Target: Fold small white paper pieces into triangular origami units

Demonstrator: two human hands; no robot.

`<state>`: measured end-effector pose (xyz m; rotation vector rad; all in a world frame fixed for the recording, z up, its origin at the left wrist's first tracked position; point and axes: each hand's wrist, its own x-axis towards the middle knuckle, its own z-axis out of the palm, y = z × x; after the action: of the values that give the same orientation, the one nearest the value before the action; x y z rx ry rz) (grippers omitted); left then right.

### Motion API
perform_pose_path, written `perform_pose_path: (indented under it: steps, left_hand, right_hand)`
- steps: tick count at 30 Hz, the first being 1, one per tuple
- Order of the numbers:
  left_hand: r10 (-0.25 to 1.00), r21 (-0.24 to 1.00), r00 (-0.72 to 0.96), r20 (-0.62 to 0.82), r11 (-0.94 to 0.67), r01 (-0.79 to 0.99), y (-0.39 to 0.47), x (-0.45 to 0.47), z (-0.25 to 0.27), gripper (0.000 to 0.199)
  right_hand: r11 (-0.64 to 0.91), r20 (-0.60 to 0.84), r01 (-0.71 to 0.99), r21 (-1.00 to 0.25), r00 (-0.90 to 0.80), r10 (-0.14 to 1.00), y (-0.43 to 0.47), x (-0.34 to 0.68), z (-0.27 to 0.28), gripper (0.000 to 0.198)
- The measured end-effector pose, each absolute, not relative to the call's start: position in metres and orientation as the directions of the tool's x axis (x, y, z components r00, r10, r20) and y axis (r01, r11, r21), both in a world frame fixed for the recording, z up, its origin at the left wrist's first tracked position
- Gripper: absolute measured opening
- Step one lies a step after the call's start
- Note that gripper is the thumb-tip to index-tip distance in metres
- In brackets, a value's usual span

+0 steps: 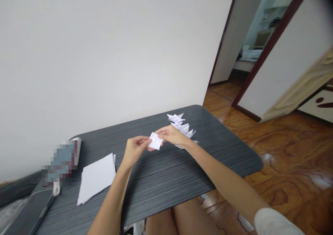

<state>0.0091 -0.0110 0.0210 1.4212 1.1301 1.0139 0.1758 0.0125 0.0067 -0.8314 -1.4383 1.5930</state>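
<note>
A small white folded paper square with crossing crease lines is held up between both hands over the dark table. My left hand pinches its left corner, thumb on top. On the upper right side, my right hand grips it between thumb and fingers. Just beyond the right hand stand several finished-looking folded paper pieces with pointed tips, lined up in a row and partly hidden by that hand and forearm. To the left lies a stack of white paper sheets, slightly fanned.
The dark wood-grain table stands against a white wall. At its left end are a blurred-out object, a white cable plug and a dark flat device. Wooden floor and a doorway lie to the right.
</note>
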Motion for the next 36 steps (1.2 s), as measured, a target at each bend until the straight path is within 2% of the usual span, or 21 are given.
perform_pose_path:
  steps: [3,6,7,8,10,13,20,24,27,29,32,36]
  left_hand:
    - [0.979,0.99,0.194,0.063,-0.086,0.112,-0.01,0.007,0.025,0.03]
    - [0.98,0.982,0.118,0.159,-0.169,0.08,-0.01,0.006,0.029,0.041]
    - [0.976,0.978,0.114,0.188,-0.196,0.07,-0.011,0.006,0.03,0.043]
    - [0.969,0.973,0.127,0.211,-0.22,0.065,-0.012,0.008,0.031,0.044]
    - [0.954,0.965,0.184,0.235,-0.251,0.071,-0.014,0.012,0.032,0.042]
    - [0.938,0.963,0.261,0.23,-0.258,0.079,-0.02,0.019,0.031,0.037]
    - [0.917,0.971,0.343,0.206,-0.234,0.042,-0.023,0.015,0.029,0.033]
    - [0.886,0.964,0.41,0.218,-0.26,0.049,-0.021,0.009,0.03,0.026]
    - [0.867,0.962,0.446,0.221,-0.268,0.045,-0.02,0.005,0.031,0.028]
    - [0.862,0.952,0.446,0.242,-0.301,0.064,-0.021,0.003,0.03,0.031]
    - [0.838,0.872,0.44,0.324,-0.444,0.204,-0.023,0.001,0.029,0.027]
    - [0.747,0.626,0.419,0.516,-0.663,0.411,-0.021,0.001,0.026,0.021]
  right_hand:
    - [0.033,0.084,-0.124,-0.992,-0.426,0.901,0.018,0.195,0.02,0.024]
    - [0.177,0.192,-0.113,-0.978,-0.136,0.972,0.024,0.215,0.03,0.027]
    - [0.191,0.199,-0.081,-0.978,-0.101,0.975,0.025,0.218,0.032,0.03]
    - [0.189,0.193,-0.044,-0.981,-0.119,0.974,0.024,0.219,0.033,0.031]
    - [0.141,0.13,0.017,-0.99,-0.282,0.95,0.019,0.211,0.032,0.034]
    - [0.095,0.046,0.068,-0.993,-0.517,0.855,0.006,0.192,0.029,0.03]
    - [0.068,0.036,0.025,-0.997,-0.635,0.772,0.003,0.187,0.025,0.025]
    - [0.01,0.045,-0.054,-0.998,-0.701,0.712,0.004,0.191,0.027,0.025]
    - [-0.1,0.027,-0.13,-0.986,-0.73,0.683,0.0,0.192,0.031,0.033]
    - [-0.129,0.029,-0.17,-0.977,-0.703,0.711,-0.002,0.192,0.032,0.047]
    - [-0.115,0.045,-0.203,-0.972,-0.645,0.763,-0.001,0.191,0.03,0.053]
    - [-0.141,0.036,-0.215,-0.966,-0.657,0.753,0.001,0.185,0.026,0.032]
